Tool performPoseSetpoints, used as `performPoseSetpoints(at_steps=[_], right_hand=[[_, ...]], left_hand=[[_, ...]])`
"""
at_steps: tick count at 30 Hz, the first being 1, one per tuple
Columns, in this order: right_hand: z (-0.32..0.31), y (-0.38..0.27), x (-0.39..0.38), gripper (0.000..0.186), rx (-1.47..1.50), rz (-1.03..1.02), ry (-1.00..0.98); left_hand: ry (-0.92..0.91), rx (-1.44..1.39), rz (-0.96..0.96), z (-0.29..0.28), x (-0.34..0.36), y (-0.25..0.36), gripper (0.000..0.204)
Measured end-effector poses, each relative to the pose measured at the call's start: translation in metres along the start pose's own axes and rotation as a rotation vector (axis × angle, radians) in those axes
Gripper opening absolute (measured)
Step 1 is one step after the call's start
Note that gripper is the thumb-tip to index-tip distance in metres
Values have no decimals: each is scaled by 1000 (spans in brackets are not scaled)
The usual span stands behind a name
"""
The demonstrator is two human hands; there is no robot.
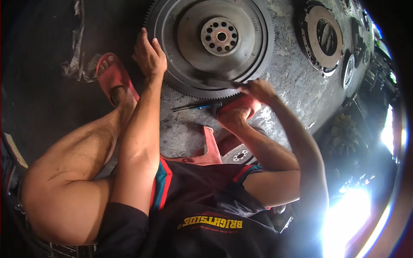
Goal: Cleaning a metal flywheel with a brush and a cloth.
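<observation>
Both arms stretched forward and down. Left hand (149,55) is flat, palm down, fingers (142,39) together and pointing away. Right hand (257,89) sits lower with the wrist bent, fingers curled in, grip not clear from here.

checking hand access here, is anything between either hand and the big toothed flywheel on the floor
Nothing visible. The left hand rests directly on the flywheel at its left rim, and the right hand touches its lower right toothed edge. The screwdriver lies on the concrete floor below the wheel, clear of both hands.
</observation>
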State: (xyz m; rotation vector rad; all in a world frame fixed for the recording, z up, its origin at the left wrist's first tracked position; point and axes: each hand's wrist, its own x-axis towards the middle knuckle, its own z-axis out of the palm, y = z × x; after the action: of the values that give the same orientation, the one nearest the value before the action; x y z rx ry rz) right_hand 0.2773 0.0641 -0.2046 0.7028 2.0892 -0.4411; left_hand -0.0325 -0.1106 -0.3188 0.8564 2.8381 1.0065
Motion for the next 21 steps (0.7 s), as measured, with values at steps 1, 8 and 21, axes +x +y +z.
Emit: performPoseSetpoints(at_steps=[1,8,21], right_hand=[[9,-35,1,68,124,57,35],[9,-208,31,79,797,330,188],[65,-216,54,42,414,-90,713]], left_hand=[[10,15,11,-1,-1,-6,44],[11,-380,-23,-25,33,-26,23],[140,-594,-258,-4,74,-4,23]])
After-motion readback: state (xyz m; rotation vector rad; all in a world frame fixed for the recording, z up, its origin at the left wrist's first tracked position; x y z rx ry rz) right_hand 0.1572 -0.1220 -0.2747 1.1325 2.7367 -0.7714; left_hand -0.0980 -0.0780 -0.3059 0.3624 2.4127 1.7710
